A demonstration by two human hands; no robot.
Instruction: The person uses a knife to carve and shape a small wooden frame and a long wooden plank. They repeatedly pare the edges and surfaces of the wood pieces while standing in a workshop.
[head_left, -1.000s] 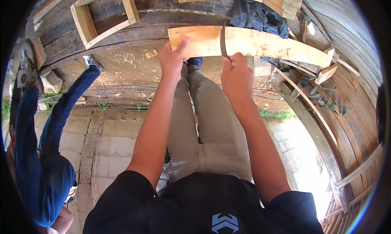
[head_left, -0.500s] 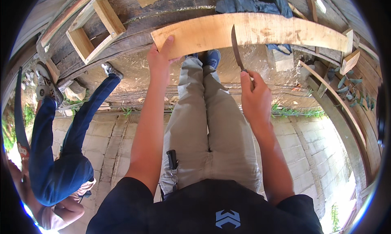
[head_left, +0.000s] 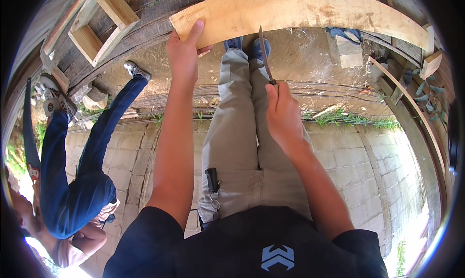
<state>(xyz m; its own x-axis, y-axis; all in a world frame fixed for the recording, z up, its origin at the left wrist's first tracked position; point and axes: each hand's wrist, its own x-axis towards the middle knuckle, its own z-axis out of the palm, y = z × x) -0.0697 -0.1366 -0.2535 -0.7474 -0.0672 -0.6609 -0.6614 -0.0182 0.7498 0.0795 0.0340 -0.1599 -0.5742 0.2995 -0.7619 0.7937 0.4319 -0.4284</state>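
Observation:
A long pale wooden board stretches across the far side, its left end gripped by my left hand. The thumb of that hand lies on the board's face, and the fingers wrap behind its lower edge. My right hand is closed around the handle of a knife with a narrow dark blade. The blade points up and away, its tip just below the board's near edge and apparently apart from it. Most of the handle is hidden inside my fist.
A rectangular wooden frame rests at the far left. On the left, another person in dark trousers is beside a handsaw. Curved wooden strips and a small wood block are at the right. Blockwork lies behind my legs.
My right hand has drawn the knife left and back, so the blade no longer overlaps the board. The board, still in my left hand, appears farther up in view as the camera shifts.

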